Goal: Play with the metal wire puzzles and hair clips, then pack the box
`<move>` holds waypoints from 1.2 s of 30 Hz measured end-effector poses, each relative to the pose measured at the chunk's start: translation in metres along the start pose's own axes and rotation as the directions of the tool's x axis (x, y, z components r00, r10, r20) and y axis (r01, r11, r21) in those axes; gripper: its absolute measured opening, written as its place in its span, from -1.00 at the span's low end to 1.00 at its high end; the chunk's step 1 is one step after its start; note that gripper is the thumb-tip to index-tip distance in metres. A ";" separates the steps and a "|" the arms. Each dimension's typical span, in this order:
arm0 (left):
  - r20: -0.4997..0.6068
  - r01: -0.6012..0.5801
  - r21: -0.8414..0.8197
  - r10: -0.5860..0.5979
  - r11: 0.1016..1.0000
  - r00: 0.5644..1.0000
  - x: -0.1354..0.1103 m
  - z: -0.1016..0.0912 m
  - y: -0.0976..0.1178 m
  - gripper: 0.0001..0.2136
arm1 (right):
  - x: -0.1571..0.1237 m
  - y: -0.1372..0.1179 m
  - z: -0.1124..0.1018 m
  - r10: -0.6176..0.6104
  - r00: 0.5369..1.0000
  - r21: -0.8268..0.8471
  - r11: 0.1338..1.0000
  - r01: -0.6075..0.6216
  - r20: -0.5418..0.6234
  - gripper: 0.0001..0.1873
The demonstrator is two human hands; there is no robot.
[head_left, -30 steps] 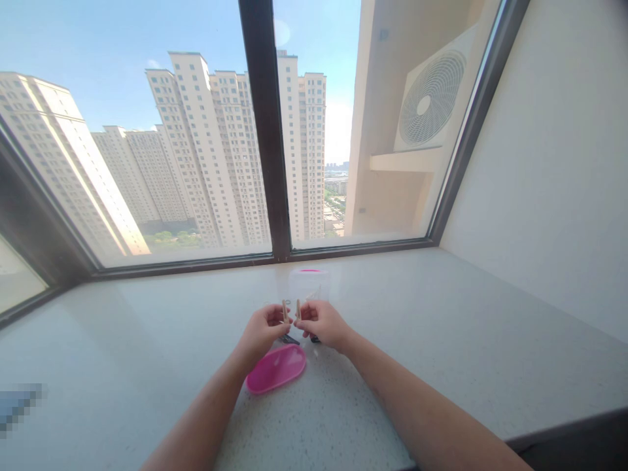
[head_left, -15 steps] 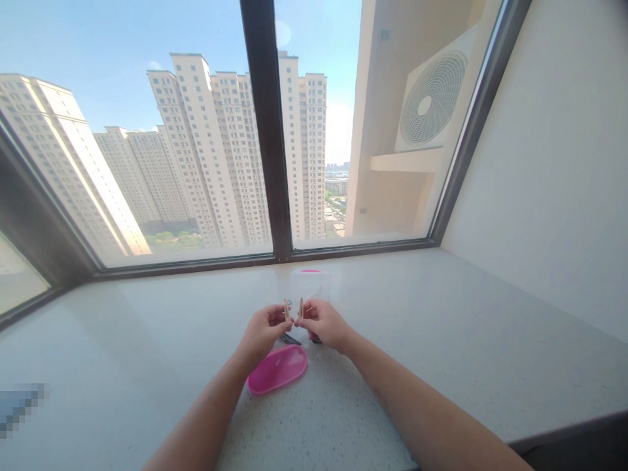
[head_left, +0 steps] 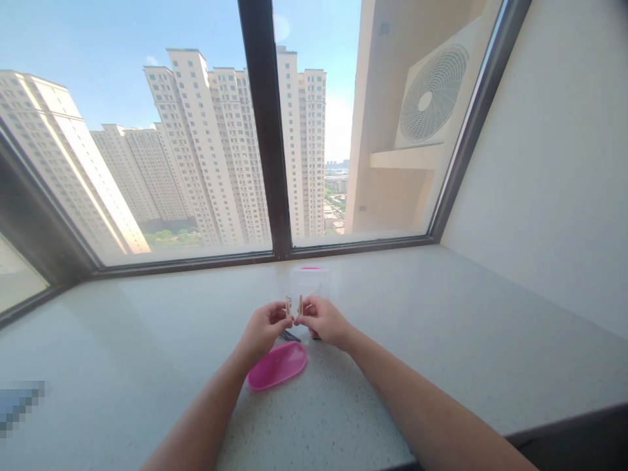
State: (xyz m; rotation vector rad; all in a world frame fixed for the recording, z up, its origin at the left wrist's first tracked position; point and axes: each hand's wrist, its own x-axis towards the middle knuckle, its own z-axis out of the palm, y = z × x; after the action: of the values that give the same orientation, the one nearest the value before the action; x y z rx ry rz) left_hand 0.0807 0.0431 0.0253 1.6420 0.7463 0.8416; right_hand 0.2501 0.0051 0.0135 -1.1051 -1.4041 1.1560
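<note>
My left hand point(head_left: 269, 327) pinches a slim wooden clothespin piece point(head_left: 287, 306) upright between thumb and fingers. A small metal ring or coil shows near its top, too small to make out well. Facing it, my right hand point(head_left: 321, 320) pinches a similar wooden clothespin piece point(head_left: 300, 305). The two pieces stand close together with a narrow gap. Just below my left hand lies a pink oval lid or shallow tray point(head_left: 279, 366). A dark slender object point(head_left: 290, 336) sits between the lid and my hands, its kind partly hidden.
Behind my hands stands a clear container point(head_left: 309, 278) with some pink on it. A pale speckled sill point(head_left: 314, 405) carries everything, bordered by dark window frames point(head_left: 279, 196) and a white wall point(head_left: 554, 170) on the right. A blurred blue-grey patch point(head_left: 17, 405) lies far left.
The whole view has shifted very slightly. Both hands keep their pinch on the wooden pieces, in almost the same place.
</note>
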 end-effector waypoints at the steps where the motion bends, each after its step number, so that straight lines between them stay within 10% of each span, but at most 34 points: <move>1: -0.003 0.002 0.003 -0.002 1.000 1.000 0.000 0.000 0.000 -0.66 | 0.000 0.000 0.000 0.003 1.000 -0.004 1.000 -0.003 0.000 -0.86; 36: 0.000 0.021 -0.022 -0.021 1.000 1.000 -0.002 0.001 0.002 -0.81 | -0.002 0.000 0.000 -0.011 0.999 0.029 1.000 0.010 0.034 -0.73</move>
State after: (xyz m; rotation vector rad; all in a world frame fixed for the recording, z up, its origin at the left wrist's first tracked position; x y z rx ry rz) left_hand 0.0809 0.0407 0.0270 1.6124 0.7509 0.8319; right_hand 0.2505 0.0028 0.0135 -1.0615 -1.4136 1.1885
